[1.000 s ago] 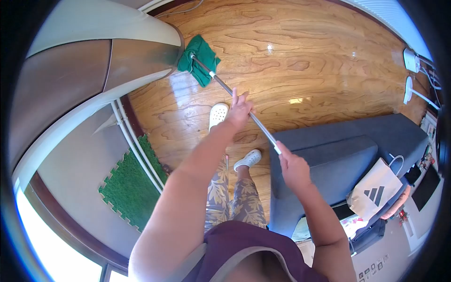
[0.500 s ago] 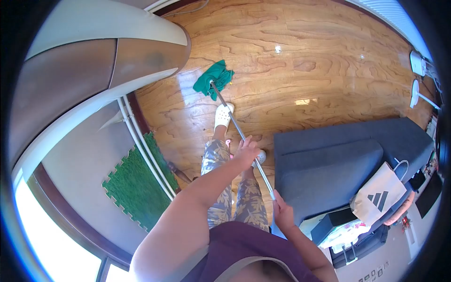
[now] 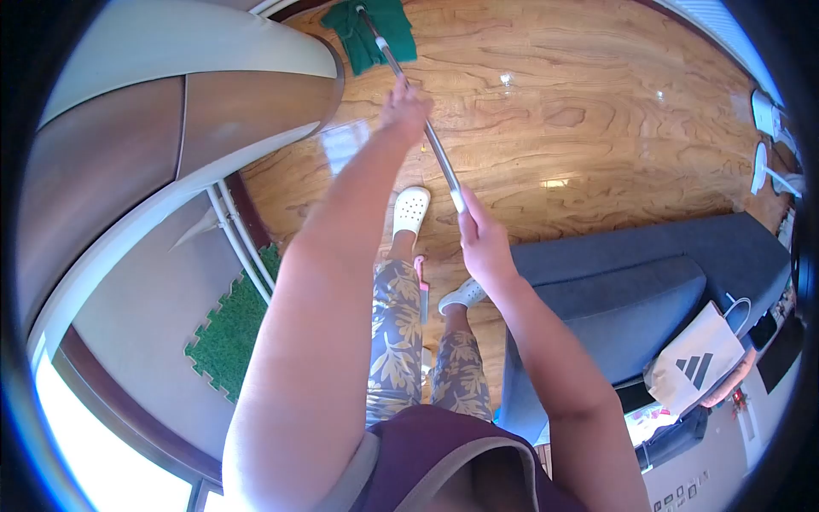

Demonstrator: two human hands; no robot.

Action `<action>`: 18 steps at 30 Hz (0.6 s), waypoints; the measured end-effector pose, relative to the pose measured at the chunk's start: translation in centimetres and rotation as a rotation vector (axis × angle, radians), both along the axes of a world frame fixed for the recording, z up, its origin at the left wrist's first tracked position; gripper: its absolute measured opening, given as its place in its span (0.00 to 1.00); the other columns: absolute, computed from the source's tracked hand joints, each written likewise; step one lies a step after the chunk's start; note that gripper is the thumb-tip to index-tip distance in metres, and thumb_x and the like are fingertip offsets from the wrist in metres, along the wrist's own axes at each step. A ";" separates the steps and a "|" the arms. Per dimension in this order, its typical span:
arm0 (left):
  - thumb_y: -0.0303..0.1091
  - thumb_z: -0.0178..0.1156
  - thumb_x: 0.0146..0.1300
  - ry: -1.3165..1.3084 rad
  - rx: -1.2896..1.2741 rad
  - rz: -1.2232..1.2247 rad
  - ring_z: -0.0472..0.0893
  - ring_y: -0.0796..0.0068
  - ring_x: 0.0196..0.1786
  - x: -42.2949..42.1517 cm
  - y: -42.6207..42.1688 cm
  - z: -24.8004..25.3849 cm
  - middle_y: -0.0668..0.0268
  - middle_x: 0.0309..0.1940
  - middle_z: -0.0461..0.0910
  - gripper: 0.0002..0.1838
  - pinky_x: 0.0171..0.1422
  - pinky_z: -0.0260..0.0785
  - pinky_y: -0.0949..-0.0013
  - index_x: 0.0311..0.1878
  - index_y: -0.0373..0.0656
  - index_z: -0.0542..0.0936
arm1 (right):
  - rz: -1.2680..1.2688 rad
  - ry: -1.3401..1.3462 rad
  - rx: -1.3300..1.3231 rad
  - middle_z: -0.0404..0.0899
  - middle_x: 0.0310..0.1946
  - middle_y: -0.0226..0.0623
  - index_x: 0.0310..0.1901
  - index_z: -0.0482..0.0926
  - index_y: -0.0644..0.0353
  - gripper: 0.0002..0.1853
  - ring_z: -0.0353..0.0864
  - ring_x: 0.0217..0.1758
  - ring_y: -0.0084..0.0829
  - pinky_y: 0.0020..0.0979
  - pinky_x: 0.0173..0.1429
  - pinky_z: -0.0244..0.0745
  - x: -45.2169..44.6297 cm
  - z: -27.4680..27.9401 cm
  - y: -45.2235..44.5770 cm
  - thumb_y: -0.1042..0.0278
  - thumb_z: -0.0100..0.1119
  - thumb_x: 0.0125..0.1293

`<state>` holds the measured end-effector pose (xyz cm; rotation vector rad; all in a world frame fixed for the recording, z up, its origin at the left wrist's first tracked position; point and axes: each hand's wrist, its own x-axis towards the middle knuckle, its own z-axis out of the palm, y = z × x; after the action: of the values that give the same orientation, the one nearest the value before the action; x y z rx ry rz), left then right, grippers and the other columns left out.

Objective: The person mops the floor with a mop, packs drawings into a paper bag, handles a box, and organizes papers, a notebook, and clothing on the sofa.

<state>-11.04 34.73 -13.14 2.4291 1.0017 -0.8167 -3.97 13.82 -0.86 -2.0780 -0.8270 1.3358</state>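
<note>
A metal mop pole (image 3: 442,154) slants from the top of the view down toward the middle. My left hand (image 3: 405,111) is wrapped round its upper part, slightly blurred. Near the pole's lower end, my right hand (image 3: 485,241) grips it, with a finger stretched along it. At the pole's far end a green cloth (image 3: 372,34) lies spread on the wooden floor (image 3: 546,111), beside the rounded end of a brown and white piece of furniture.
The brown and white furniture (image 3: 247,111) fills the upper left. A dark grey sofa (image 3: 614,290) with a paper bag (image 3: 695,358) stands at the right. Green mat pieces (image 3: 223,341) lie lower left. A white fan-like object (image 3: 759,168) is far right. My white shoes (image 3: 411,209) are below the pole.
Both hands and the pole have moved forward, away from my body. The green cloth has slid from near my foot to the top edge of the view and is spread wider.
</note>
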 end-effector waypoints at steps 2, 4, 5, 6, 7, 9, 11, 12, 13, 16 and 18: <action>0.31 0.50 0.63 -0.120 0.008 0.166 0.44 0.51 0.76 -0.9 1.3 -0.1 0.58 0.71 0.55 0.18 0.76 0.43 0.49 0.56 0.54 0.74 | 0.011 0.048 -0.028 0.65 0.19 0.36 0.65 0.66 0.53 0.21 0.65 0.22 0.26 0.28 0.31 0.67 -0.4 -0.7 0.9 0.67 0.46 0.72; 0.31 0.52 0.62 -0.149 -0.014 0.224 0.44 0.51 0.76 -2.0 -1.4 -2.2 0.58 0.71 0.54 0.17 0.76 0.43 0.50 0.55 0.53 0.74 | 0.035 0.132 -0.125 0.66 0.21 0.37 0.67 0.63 0.50 0.22 0.65 0.23 0.26 0.27 0.32 0.67 -0.4 1.0 0.9 0.68 0.46 0.72; 0.31 0.54 0.61 -0.198 -0.013 0.272 0.44 0.51 0.76 -1.7 -1.9 -3.4 0.58 0.71 0.53 0.17 0.76 0.42 0.50 0.54 0.53 0.74 | 0.029 0.123 -0.116 0.66 0.21 0.37 0.67 0.63 0.50 0.22 0.65 0.23 0.26 0.27 0.32 0.67 -0.2 0.8 -0.2 0.68 0.46 0.72; 0.31 0.54 0.60 -0.209 -0.038 0.275 0.44 0.50 0.76 -1.1 -3.1 -3.1 0.57 0.71 0.52 0.16 0.76 0.43 0.50 0.53 0.52 0.74 | 0.051 0.066 -0.077 0.68 0.22 0.39 0.67 0.63 0.51 0.23 0.67 0.24 0.27 0.27 0.34 0.68 0.0 0.5 -2.5 0.68 0.46 0.72; 0.30 0.55 0.60 -0.212 -0.077 0.278 0.43 0.49 0.76 -1.0 -5.9 -2.3 0.56 0.72 0.51 0.16 0.76 0.43 0.49 0.52 0.50 0.74 | 0.071 0.014 -0.053 0.70 0.24 0.41 0.67 0.62 0.51 0.23 0.68 0.25 0.28 0.28 0.35 0.69 0.3 1.2 -5.2 0.69 0.45 0.72; 0.30 0.54 0.60 -0.226 -0.075 0.194 0.43 0.45 0.75 -0.9 -11.7 -2.1 0.53 0.72 0.50 0.12 0.75 0.45 0.48 0.48 0.48 0.75 | 0.047 0.085 -0.181 0.73 0.27 0.47 0.67 0.63 0.52 0.23 0.71 0.27 0.29 0.29 0.39 0.71 1.0 3.9 -9.1 0.69 0.46 0.71; 0.29 0.54 0.59 -0.284 -0.249 0.248 0.41 0.40 0.74 -0.7 -17.2 0.9 0.50 0.71 0.50 0.09 0.74 0.46 0.47 0.43 0.45 0.76 | 0.088 0.054 -0.287 0.75 0.32 0.54 0.66 0.63 0.53 0.23 0.78 0.32 0.32 0.30 0.41 0.71 1.4 5.8 -14.7 0.70 0.46 0.71; 0.29 0.55 0.58 -0.294 -0.321 0.242 0.42 0.39 0.74 -0.8 -20.2 1.8 0.49 0.71 0.50 0.08 0.74 0.47 0.48 0.41 0.45 0.77 | 0.059 0.061 -0.296 0.76 0.35 0.57 0.66 0.63 0.54 0.23 0.80 0.37 0.33 0.30 0.42 0.72 1.1 7.0 -17.7 0.70 0.46 0.71; 0.28 0.55 0.57 -0.305 -0.395 0.235 0.43 0.38 0.74 -0.9 -23.4 2.9 0.49 0.71 0.50 0.07 0.74 0.48 0.48 0.40 0.44 0.77 | 0.029 0.067 -0.307 0.76 0.38 0.59 0.66 0.63 0.56 0.23 0.82 0.42 0.35 0.31 0.44 0.72 0.8 8.5 -20.8 0.71 0.46 0.70; 0.32 0.54 0.59 -0.272 -0.536 0.149 0.43 0.36 0.73 -1.6 -33.6 5.6 0.49 0.71 0.50 0.07 0.70 0.54 0.43 0.39 0.46 0.77 | 0.003 0.061 -0.451 0.77 0.42 0.59 0.66 0.63 0.58 0.23 0.82 0.48 0.40 0.33 0.46 0.73 -1.1 13.3 -30.4 0.72 0.45 0.70; 0.32 0.54 0.59 -0.392 -0.570 0.151 0.43 0.34 0.73 -3.4 -39.6 6.9 0.49 0.71 0.50 0.07 0.68 0.54 0.41 0.39 0.48 0.77 | -0.046 0.054 -0.456 0.78 0.42 0.59 0.66 0.63 0.58 0.23 0.82 0.47 0.41 0.34 0.45 0.74 -3.1 15.1 -35.8 0.72 0.45 0.70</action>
<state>-14.41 -4.91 -6.28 1.8933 0.6748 -0.4624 -7.06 -21.98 14.28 -2.3669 -0.4772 1.6663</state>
